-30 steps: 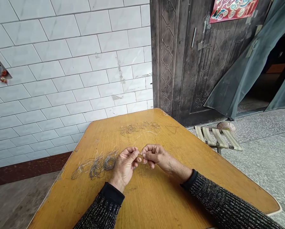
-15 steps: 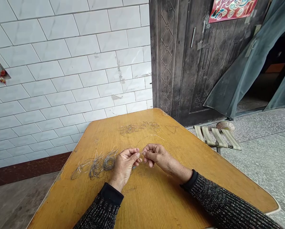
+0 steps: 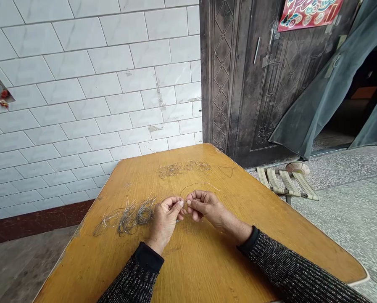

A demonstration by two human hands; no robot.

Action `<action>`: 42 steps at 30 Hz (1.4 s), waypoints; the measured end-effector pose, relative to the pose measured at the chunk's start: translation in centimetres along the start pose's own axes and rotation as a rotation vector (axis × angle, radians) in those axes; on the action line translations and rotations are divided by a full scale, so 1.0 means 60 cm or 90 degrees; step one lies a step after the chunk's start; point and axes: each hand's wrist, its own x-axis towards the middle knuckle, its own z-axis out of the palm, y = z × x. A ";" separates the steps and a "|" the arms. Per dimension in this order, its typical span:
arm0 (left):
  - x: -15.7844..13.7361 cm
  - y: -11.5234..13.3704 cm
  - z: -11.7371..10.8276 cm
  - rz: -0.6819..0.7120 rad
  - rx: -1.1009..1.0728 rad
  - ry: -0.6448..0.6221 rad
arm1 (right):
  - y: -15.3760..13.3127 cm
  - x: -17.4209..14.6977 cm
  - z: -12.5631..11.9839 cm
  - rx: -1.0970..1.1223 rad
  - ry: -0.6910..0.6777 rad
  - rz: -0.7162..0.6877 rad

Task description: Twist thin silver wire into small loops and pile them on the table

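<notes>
My left hand [image 3: 167,216] and my right hand [image 3: 207,206] meet fingertip to fingertip over the middle of the wooden table [image 3: 201,261]. Each pinches a thin wire [image 3: 197,184] between thumb and forefinger. A free length of this wire arcs up from the left fingertips and bends over to the right, behind the right hand. Beside my left hand lie coiled bundles of grey wire [image 3: 128,218] with loose ends sticking up. A small bit of something bluish, partly hidden, shows under my left fingers.
Several thin wire loops [image 3: 175,169] lie at the table's far end, with a triangular wire piece [image 3: 226,171] to their right. White wall tiles [image 3: 112,101] and a dark carved door [image 3: 238,84] stand behind. A folding stool [image 3: 287,183] is on the floor at right.
My right hand has shifted slightly left, closer to the left fingertips. The wire's arc has dropped a little and its free end has moved slightly. The bundles lie as before.
</notes>
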 end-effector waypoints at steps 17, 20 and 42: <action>0.003 -0.001 -0.006 -0.077 -0.121 -0.015 | -0.003 -0.003 0.005 0.064 0.054 0.014; 0.002 0.001 -0.007 -0.102 -0.170 -0.007 | -0.003 -0.002 0.000 0.044 0.033 0.015; -0.005 0.004 -0.010 -0.238 -0.202 -0.177 | -0.047 -0.022 -0.050 -0.119 0.020 -0.215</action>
